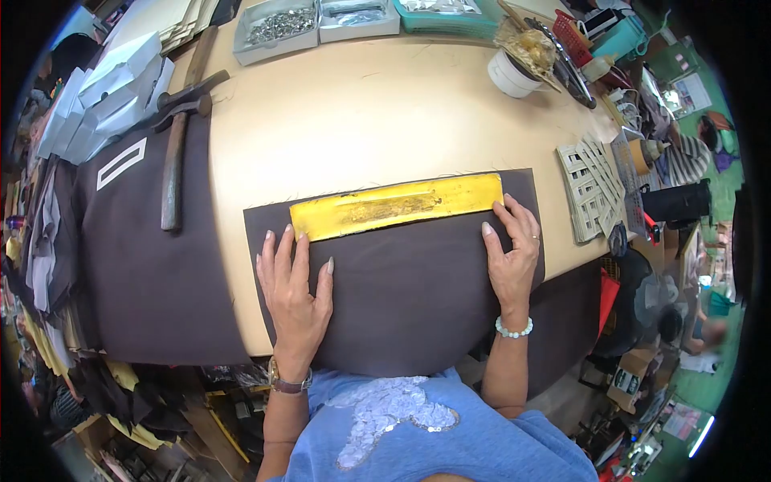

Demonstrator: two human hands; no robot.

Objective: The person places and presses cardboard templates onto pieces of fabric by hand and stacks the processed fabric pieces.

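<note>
A yellow strip (393, 205) with a dark worn patch along its middle lies near the far edge of a dark fabric panel (401, 297). My left hand (294, 293) rests on the panel with its fingers spread, the fingertips at the strip's lower left corner. On the other side, my right hand (514, 249) lies with fingers apart, its fingertips touching or close beside the strip's right end. Neither hand is wrapped around anything. The near part of the panel hangs over the table edge toward my body.
Two hammers (173, 169) lie on dark fabric (152, 273) at left, near a white rectangular frame (121, 164). Boxes of small metal parts (277, 32) line the back. A white tub (512, 74) stands at back right, and stacked cut-out card frames (590, 189) lie at right.
</note>
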